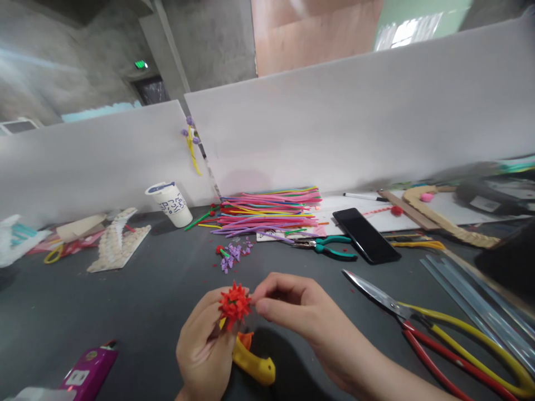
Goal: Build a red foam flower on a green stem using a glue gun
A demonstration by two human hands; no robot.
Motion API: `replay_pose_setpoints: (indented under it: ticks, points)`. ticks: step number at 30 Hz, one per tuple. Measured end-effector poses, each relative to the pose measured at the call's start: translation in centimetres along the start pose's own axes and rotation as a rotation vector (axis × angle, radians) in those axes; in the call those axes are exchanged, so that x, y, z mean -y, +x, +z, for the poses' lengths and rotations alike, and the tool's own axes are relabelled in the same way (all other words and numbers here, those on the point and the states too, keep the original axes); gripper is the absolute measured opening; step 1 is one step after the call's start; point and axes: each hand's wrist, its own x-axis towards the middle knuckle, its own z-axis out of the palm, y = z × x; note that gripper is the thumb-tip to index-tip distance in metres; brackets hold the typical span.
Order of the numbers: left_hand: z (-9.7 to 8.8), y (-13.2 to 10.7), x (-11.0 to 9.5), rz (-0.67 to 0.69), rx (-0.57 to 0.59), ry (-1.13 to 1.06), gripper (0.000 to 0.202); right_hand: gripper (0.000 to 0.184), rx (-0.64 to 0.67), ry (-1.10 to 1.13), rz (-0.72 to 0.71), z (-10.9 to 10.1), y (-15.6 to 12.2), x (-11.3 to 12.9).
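Observation:
A red spiky flower [234,303], built of many small pointed pieces, is upright in the fingers of my left hand [204,348]. Thumb and fingertips of my right hand [303,314] are pinched together at the flower's right edge; whatever is between them is too small to make out. Below and behind my left hand is a yellow glue gun [259,365] with an orange part, partly hidden by that hand. Just beyond my hands, small purple pieces [234,253] lie in a loose pile with a little red and green.
Pipe cleaners [267,214] in many colours lie at the back. To the right are teal-handled pliers [334,248], a black phone [365,234] and large shears [401,309]. A paper cup [171,206] stands back left; a purple box-like object [90,370] is front left.

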Motion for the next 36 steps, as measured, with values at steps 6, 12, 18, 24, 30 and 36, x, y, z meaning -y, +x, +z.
replay_pose_setpoints:
  ticks: [6, 12, 18, 24, 30, 36]
  points:
    - [0.12, 0.13, 0.01, -0.001, 0.032, -0.031, 0.023, 0.018, 0.029, 0.001, 0.008, -0.05, -0.02, -0.65]
    - [0.21, 0.08, -0.04, -0.008, 0.067, -0.028, 0.021, 0.015, 0.025, -0.009, -0.031, -0.13, -0.09, -0.7]
    - [0.07, 0.19, -0.14, -0.011, 0.079, -0.011, 0.022, 0.012, 0.024, -0.003, -0.063, -0.32, 0.04, -0.62]
    - [-0.06, -0.19, 0.25, 0.006, 0.08, -0.005, 0.023, 0.013, 0.021, 0.007, -0.064, -0.33, 0.01, -0.51]
    - [-0.04, -0.02, 0.18, 0.003, 0.077, -0.019, 0.022, 0.012, 0.017, 0.02, -0.057, -0.22, -0.05, -0.42]
    - [0.11, 0.19, -0.03, -0.055, 0.047, 0.005, 0.021, 0.013, 0.013, -0.017, -0.051, -0.2, -0.01, -0.38]
